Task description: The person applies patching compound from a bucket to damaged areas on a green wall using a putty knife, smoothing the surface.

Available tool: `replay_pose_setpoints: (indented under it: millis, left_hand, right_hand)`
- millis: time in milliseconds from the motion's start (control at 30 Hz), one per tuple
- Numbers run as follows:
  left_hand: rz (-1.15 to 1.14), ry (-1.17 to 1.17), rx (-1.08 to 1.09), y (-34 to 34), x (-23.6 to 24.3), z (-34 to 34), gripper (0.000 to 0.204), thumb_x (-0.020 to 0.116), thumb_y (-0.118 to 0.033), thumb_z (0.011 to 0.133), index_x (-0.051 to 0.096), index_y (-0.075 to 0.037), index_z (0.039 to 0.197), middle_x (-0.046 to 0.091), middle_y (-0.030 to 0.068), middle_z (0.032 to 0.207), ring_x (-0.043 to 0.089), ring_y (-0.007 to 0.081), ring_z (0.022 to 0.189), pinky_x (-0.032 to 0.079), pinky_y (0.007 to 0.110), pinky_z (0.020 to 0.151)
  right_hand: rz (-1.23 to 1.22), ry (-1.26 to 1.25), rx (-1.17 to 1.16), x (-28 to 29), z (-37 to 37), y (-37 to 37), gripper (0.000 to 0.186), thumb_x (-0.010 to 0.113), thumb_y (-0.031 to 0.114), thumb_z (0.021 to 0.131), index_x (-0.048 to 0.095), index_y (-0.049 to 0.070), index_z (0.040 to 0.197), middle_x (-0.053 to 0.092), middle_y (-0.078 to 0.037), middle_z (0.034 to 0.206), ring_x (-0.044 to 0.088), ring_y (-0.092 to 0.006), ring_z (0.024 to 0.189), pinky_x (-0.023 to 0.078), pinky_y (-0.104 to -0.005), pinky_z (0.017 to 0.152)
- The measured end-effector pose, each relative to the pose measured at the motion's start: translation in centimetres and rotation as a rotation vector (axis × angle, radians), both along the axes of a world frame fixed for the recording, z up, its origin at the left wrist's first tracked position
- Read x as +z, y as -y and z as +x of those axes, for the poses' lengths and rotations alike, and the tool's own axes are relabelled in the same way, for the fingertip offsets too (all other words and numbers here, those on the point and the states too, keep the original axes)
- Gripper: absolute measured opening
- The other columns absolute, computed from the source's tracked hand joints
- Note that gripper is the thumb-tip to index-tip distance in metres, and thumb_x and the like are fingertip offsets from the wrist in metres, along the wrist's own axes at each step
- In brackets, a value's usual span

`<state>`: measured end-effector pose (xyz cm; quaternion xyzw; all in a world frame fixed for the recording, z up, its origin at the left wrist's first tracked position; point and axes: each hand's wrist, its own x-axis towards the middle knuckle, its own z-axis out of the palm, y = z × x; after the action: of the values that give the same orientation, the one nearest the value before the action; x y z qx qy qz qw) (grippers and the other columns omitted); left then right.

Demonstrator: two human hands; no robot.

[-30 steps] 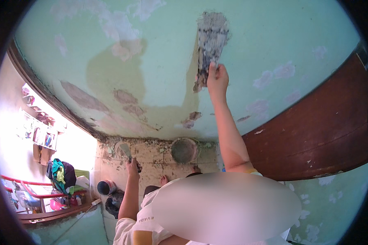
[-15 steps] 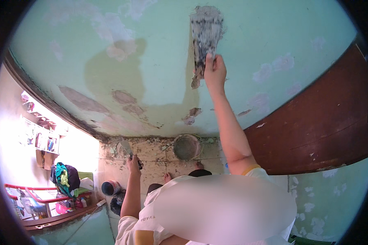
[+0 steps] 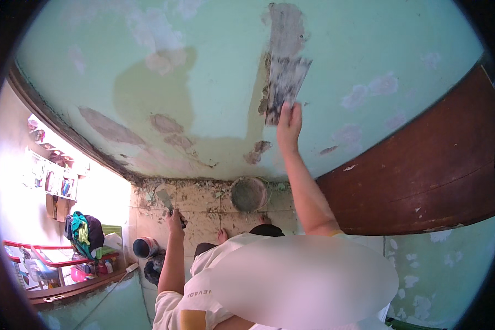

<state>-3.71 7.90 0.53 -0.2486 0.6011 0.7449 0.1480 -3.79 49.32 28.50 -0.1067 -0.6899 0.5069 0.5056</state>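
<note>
My right hand [image 3: 289,124] grips a wide, putty-smeared scraper [image 3: 286,77] held against the pale green wall [image 3: 214,82], over a long vertical strip of grey filler [image 3: 285,27] whose upper part shows above the blade. My left hand [image 3: 176,220] is low on the left, closed round the handle of a small putty knife [image 3: 165,198], its blade upward. Below the wall, a bucket [image 3: 248,195] of grey material stands on the floor in front of my bare feet.
Dirty tiled floor [image 3: 201,201] with flakes, a small pot [image 3: 144,247] and dark bundle [image 3: 154,267] at left. Beyond an opening are a red-railed rack [image 3: 55,262], draped clothes [image 3: 82,234] and shelving [image 3: 55,181]. A brown wooden door [image 3: 412,170] is at right.
My right hand and the wide scraper went slightly up, then moved down the wall, uncovering more grey filler at the top of the strip. My left hand still holds the putty knife low.
</note>
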Motion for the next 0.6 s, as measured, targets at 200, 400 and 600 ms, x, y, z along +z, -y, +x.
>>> replay_pose_setpoints:
  millis: [200, 400, 600]
  left_hand:
    - [0.009, -0.008, -0.028, -0.7, 0.4, 0.1, 0.014, 0.057, -0.014, 0.088, 0.044, -0.01, 0.085, 0.046, 0.0023, 0.062, 0.046, 0.0136, 0.044, 0.039, 0.029, 0.036]
    - [0.011, -0.015, -0.052, -1.4, 0.5, 0.3, 0.014, 0.057, -0.015, 0.089, 0.044, -0.01, 0.085, 0.046, 0.0018, 0.063, 0.047, 0.0134, 0.045, 0.039, 0.028, 0.036]
    - [-0.016, -0.029, -0.055, -0.7, -0.2, -0.8, 0.015, 0.058, -0.016, 0.089, 0.045, -0.01, 0.085, 0.047, 0.002, 0.063, 0.047, 0.0134, 0.045, 0.039, 0.028, 0.036]
  right_hand:
    - [0.044, 0.065, -0.102, 4.2, -2.9, -3.6, 0.037, 0.05, 0.037, 0.099, 0.043, 0.004, 0.084, 0.032, 0.003, 0.068, 0.032, -0.0075, 0.063, 0.03, -0.0264, 0.056]
    - [-0.132, 0.337, -0.079, -6.5, -0.6, -3.3, 0.034, 0.046, 0.035, 0.101, 0.046, 0.003, 0.091, 0.037, -0.001, 0.063, 0.035, -0.0116, 0.059, 0.034, -0.0289, 0.056]
    - [-0.069, 0.134, -0.035, -5.1, 2.2, -1.2, 0.031, 0.045, 0.031, 0.102, 0.041, 0.006, 0.085, 0.031, 0.003, 0.071, 0.03, -0.0058, 0.063, 0.027, -0.0246, 0.054]
